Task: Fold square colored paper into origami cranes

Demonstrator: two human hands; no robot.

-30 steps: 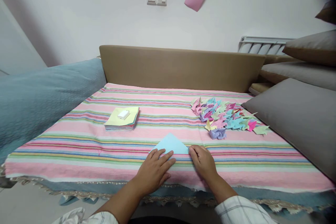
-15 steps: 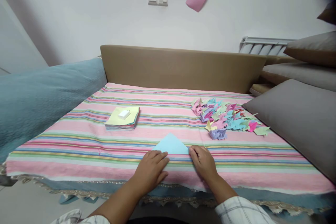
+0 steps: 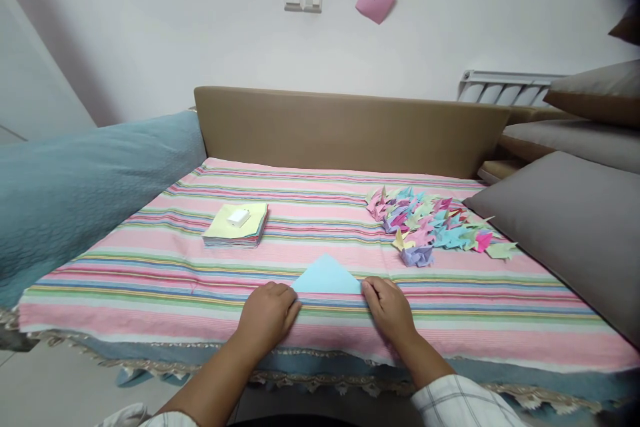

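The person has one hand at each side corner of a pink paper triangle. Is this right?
Only the colour is wrong: the head view shows a light blue paper triangle, with the left hand and right hand at its side corners.

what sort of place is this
Probably a room in a home, perhaps a living room: a pink, multicoloured-striped fabric cover over a wide seat, a long blue fabric-covered armrest on the left and large grey fabric cushions on the right.
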